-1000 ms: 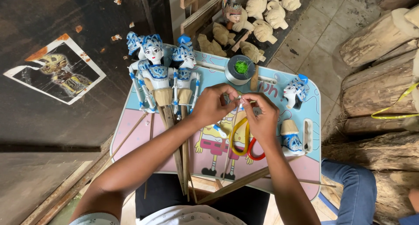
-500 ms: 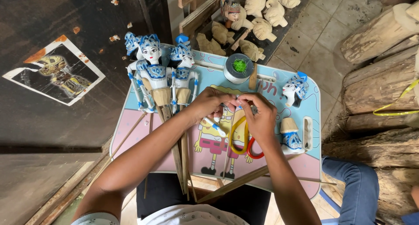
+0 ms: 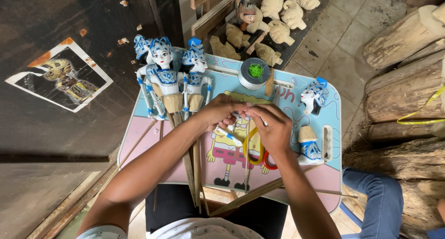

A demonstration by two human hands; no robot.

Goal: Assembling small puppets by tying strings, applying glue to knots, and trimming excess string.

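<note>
Pinching a small white-and-blue painted puppet arm piece [image 3: 230, 133] at the middle of a pastel pink-and-blue cartoon-printed lap table [image 3: 324, 183]: left hand [image 3: 218, 111] curled nearly shut, fingertips clamped on the piece's upper end. Meeting it from the other side, right hand [image 3: 274, 128], fingers bent and closed on the same piece near a thin wooden stick [image 3: 247, 174]; exact grip hidden behind the knuckles. Lying just under the right hand, yellow-and-red handled scissors [image 3: 257, 152]. Resting beside the left wrist, two blue-and-white painted wooden rod puppets [image 3: 174, 79]. Standing beyond the hands, a grey spool with green thread [image 3: 254, 72]. Sitting near the right edge, a loose painted puppet head [image 3: 313, 96] and a painted torso [image 3: 309, 145].
</note>
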